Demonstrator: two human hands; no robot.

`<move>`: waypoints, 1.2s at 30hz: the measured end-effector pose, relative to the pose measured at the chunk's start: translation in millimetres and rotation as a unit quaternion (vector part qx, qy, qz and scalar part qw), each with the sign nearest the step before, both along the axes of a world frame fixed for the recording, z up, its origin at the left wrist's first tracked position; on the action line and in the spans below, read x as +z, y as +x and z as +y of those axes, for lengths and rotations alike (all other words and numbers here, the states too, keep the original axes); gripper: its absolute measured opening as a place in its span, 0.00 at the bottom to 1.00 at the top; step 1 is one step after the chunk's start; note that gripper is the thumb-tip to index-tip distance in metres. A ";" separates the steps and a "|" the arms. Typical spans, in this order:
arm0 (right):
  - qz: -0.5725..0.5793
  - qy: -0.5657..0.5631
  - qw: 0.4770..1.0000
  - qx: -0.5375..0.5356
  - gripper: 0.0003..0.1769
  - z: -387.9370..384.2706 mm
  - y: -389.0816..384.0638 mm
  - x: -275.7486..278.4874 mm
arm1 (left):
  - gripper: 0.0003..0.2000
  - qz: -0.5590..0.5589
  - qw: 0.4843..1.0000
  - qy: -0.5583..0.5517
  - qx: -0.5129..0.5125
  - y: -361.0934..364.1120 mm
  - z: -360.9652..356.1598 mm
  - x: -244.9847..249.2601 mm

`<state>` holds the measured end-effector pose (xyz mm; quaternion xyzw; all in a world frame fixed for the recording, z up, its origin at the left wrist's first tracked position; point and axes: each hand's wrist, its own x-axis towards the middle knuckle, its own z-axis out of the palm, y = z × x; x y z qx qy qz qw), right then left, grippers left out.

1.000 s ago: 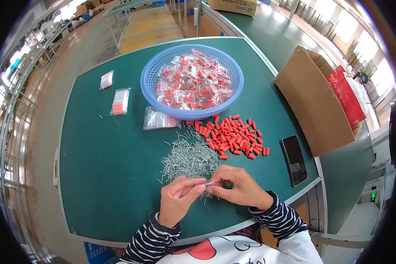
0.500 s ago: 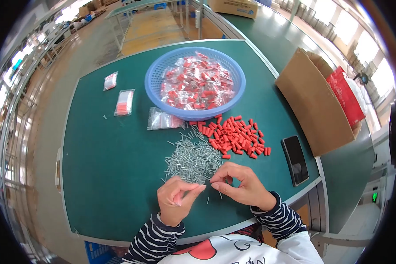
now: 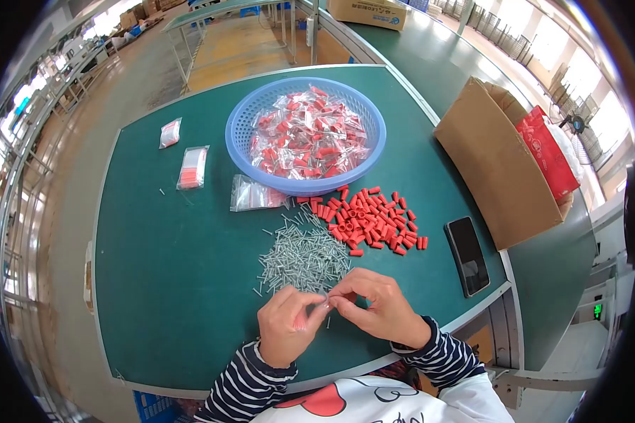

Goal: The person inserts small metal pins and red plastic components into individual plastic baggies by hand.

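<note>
My left hand (image 3: 286, 326) is closed in a pinch on a small clear plastic bag (image 3: 323, 295), mostly hidden by the fingers; something pinkish-red shows in the palm. Thumb and fingers of my right hand (image 3: 374, 307) are pressed together at the bag's edge, and what they grip is too small to make out. Just beyond both hands lies a heap of silver screws (image 3: 302, 255). Red plastic caps (image 3: 371, 220) are piled to its right. A blue basket (image 3: 236, 144) behind them holds many clear bags with red pieces inside.
A flat stack of clear bags (image 3: 255, 194) lies against the basket. Two more bag packs, one larger (image 3: 192, 168) and one smaller (image 3: 170, 133), rest at the left. A phone (image 3: 467, 256) and a cardboard box (image 3: 497, 166) stand along the right of the green table (image 3: 169, 282).
My right hand has moved left and slightly down, so its fingertips now meet those of my left hand. The camera view has shifted slightly.
</note>
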<state>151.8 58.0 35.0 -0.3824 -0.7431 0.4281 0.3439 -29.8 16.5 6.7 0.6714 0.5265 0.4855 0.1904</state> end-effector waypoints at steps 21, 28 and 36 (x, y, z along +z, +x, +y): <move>-0.073 0.258 0.963 0.015 0.17 -11.3 -6.3 -7.1 | 0.04 -0.040 0.996 -0.077 0.012 -6.1 0.4 -1.3; -0.054 0.177 0.982 -0.039 0.14 -23.8 -2.9 -6.8 | 0.05 -0.058 0.994 -0.091 -0.018 0.8 -6.2 -0.3; -0.036 0.143 0.988 -0.050 0.13 -28.4 1.7 -12.2 | 0.06 -0.050 0.994 -0.077 -0.061 7.6 -9.2 1.5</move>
